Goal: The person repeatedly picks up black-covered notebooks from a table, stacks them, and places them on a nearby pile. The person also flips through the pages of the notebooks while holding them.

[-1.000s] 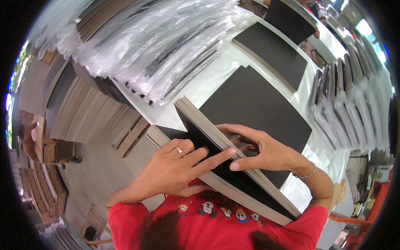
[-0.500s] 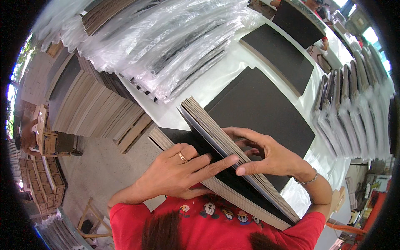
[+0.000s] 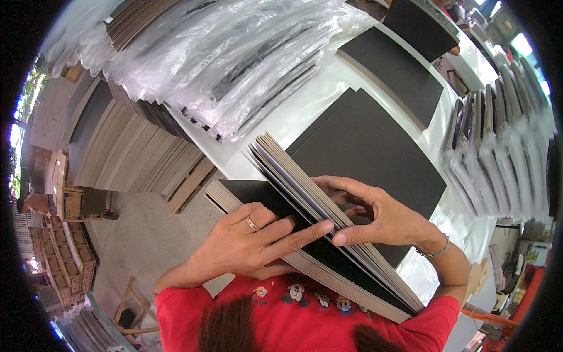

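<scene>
A thick-leaved black album (image 3: 275, 154) is held open against my red shirt, its thick pale-edged leaves split into two blocks with a black page face between them. My left hand (image 3: 249, 240) is wrapped over the lower block, index finger stretched across to the edge of the upper leaves. Gripping the upper block is my right hand (image 3: 381, 214), thumb on the near side and fingers behind; some of those fingers are hidden by the leaves. Beyond my right hand lies a stack of large black boards or albums (image 3: 369, 141) on the white table cover.
Plastic-wrapped stacks (image 3: 234, 64) crowd the table's far left, and more wrapped pieces (image 3: 481, 152) stand at the right. Another black stack (image 3: 393, 70) lies farther back. Board piles (image 3: 135, 146) rest on a pallet at the left, near brown cartons (image 3: 61, 252). People work behind.
Several leaves at the top of the upper block have fanned slightly apart. Both hands keep almost the same hold on the album.
</scene>
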`<action>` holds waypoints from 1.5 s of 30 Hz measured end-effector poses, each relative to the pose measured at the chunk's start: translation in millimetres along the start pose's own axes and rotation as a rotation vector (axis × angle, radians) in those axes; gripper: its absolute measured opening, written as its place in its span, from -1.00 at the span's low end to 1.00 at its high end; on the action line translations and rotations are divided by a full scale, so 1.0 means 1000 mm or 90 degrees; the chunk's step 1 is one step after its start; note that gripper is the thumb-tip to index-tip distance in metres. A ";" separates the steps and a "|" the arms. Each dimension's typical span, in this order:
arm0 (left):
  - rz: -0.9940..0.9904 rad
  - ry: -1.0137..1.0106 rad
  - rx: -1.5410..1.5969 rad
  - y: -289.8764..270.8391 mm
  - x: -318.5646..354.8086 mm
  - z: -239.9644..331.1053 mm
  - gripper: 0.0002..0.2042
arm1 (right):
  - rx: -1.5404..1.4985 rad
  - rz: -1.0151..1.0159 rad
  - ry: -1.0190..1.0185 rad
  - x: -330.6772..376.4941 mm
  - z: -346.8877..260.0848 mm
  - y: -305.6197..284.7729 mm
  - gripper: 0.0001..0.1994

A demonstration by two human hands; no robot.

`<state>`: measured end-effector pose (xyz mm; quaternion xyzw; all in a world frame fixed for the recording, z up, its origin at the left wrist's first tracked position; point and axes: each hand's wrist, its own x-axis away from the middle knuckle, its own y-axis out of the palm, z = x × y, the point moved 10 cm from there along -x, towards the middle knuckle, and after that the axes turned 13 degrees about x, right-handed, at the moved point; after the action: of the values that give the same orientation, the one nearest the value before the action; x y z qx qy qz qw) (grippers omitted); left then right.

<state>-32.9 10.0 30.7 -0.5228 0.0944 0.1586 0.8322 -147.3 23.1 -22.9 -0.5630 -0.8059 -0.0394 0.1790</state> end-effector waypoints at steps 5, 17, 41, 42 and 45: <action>0.002 0.008 -0.017 0.000 0.002 0.001 -0.21 | -0.001 0.007 -0.006 0.001 0.000 -0.001 -0.16; 0.006 0.024 -0.008 -0.005 0.001 0.004 -0.27 | 0.003 0.011 0.001 0.000 0.002 0.000 -0.15; 0.010 -0.029 0.100 -0.002 -0.001 0.006 -0.27 | 0.010 0.025 0.041 0.003 0.007 -0.004 -0.10; -0.007 -0.051 0.088 -0.003 -0.007 0.005 -0.23 | 0.023 0.010 0.017 0.003 0.006 -0.002 -0.15; -0.025 -0.060 0.057 0.000 -0.010 0.003 -0.13 | 0.037 0.019 0.005 0.003 0.005 -0.001 -0.18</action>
<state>-42.0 10.4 35.4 -0.4790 0.0519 0.1619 0.8612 -150.3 27.1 -26.2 -0.5691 -0.7976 -0.0155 0.1993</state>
